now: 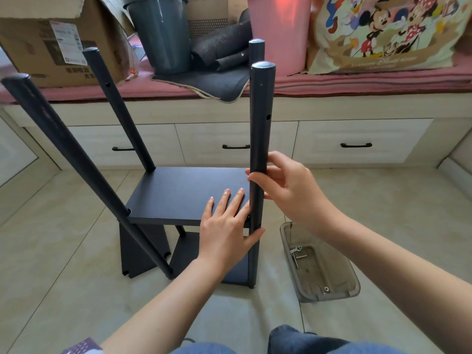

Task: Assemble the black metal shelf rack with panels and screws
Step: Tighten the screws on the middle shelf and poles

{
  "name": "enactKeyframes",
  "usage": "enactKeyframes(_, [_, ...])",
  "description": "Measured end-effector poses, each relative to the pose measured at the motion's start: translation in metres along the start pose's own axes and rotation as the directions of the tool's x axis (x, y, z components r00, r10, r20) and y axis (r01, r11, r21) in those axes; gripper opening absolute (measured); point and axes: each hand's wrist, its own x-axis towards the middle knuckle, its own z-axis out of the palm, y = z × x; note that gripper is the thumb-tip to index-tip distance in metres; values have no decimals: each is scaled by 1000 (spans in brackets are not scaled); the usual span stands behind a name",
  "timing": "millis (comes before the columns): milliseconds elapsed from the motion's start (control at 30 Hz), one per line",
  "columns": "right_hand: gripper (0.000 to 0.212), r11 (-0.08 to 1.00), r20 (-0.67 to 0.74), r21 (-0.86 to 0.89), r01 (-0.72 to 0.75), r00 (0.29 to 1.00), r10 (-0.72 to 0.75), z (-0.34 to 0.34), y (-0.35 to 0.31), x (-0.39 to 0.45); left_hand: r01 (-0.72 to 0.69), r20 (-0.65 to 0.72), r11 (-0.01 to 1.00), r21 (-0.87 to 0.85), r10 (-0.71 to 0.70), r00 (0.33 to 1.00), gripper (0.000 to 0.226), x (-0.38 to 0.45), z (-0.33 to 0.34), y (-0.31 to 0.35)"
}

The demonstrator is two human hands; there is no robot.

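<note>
A pale tiled floor [76, 251] runs up to a low cream drawer unit [357, 139] topped by a pink cushion [357, 81] that carries a cardboard box [51, 42], a grey bin [161, 34] and a cartoon-print bag [388, 31]. The black shelf rack [163, 200] stands on the tiles, a clear tray [339, 295] holding what look like screws just beside its near right corner. The left hand [227, 226] lies flat with straight fingers on the shelf panel [184, 190] at its near right corner, thumb against the near right post [259, 149], which the right hand [288, 185] grips higher up
</note>
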Motion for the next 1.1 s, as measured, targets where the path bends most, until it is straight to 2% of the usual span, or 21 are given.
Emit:
enactKeyframes(200, [21, 992, -58, -58, -109, 993, 106, -22, 40, -24, 10, 37, 1000, 7, -10, 999, 70, 2, 3, -3])
enactKeyframes(367, [11, 928, -87, -218, -302, 953, 290, -41, 112, -55, 16, 52, 1000, 20, -17, 999, 69, 4, 5, -3])
enactKeyframes(567, [7, 715, -30, -440, -543, 805, 592, -46, 209, -101, 31, 26, 998, 50, -32, 999, 67, 6, 7, -2])
enactKeyframes(700, [16, 603, 5, -543, -584, 716, 698, -38, 249, -106, 41, -6, 997, 58, -41, 999, 68, 7, 7, 1])
enactKeyframes(867, [26, 510, 104, -659, -553, 604, 790, -20, 281, -98, 51, -38, 996, 69, -48, 998, 64, 6, 9, 2])
enactKeyframes(1000, [17, 494, 131, -664, -562, 562, 816, 3, 296, -101, 38, -92, 997, 71, -32, 995, 63, 6, 12, 2])
enactKeyframes(1100, [20, 498, 157, -643, -581, 537, 829, 21, 297, -109, 37, -98, 997, 72, -30, 995, 62, 6, 13, 1])
